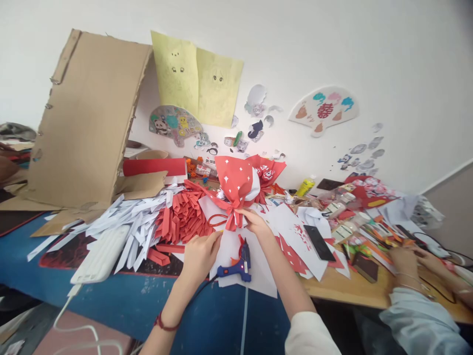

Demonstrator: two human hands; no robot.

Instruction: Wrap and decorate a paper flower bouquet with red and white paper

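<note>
A red paper bouquet [236, 180] with white star shapes lies tilted in front of me on the blue table. It is gathered and tied with a red ribbon at its narrow end. My right hand [254, 222] grips that gathered end from the right. Just left of it, my left hand [201, 254] is closed in a pinch; whatever is between its fingertips is too small to make out. A thin red loop [215, 220] shows above those fingertips. Below both hands, a blue glue gun [236, 266] rests on white paper [266, 283].
Piles of folded red strips [185, 217] and white strips [142, 222] lie left, beside a white power bank [99, 256] and a cardboard panel [92, 118]. A phone [319, 242] and craft scraps lie right, where another person's hands [406, 261] work.
</note>
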